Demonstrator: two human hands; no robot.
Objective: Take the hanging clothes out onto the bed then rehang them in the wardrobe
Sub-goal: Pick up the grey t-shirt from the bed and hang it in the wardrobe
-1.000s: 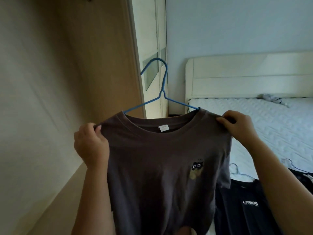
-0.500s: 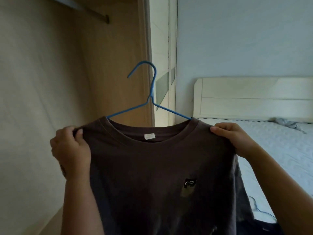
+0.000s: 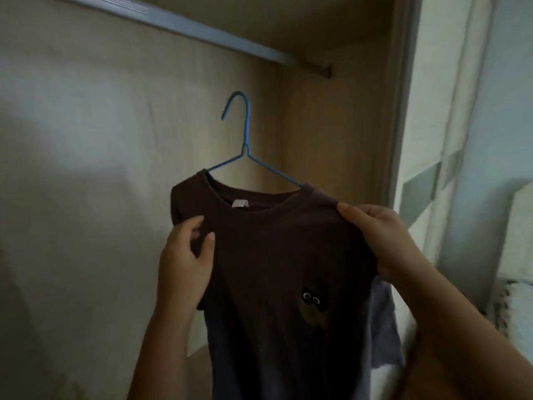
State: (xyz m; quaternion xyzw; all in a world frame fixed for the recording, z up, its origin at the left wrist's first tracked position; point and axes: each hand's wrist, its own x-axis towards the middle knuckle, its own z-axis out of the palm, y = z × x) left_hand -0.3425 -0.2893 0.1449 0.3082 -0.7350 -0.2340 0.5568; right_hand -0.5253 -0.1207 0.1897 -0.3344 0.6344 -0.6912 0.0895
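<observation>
Brown shirt [image 3: 277, 255] with an owl patch, on a blue hanger [image 3: 245, 145], I hold up inside the wardrobe [image 3: 86, 140]: left hand [image 3: 184, 255] and right hand [image 3: 383, 241] pinching its shoulders, below the rail [image 3: 184, 23].

We note matt brown cloth T-shirt [image 3: 268, 255]; hanger [image 3: 245, 145] thin blue-coated wire, smooth; rail [image 3: 173, 21] pale metal; wardrobe wall [image 3: 86, 140] matt wood-look.
</observation>
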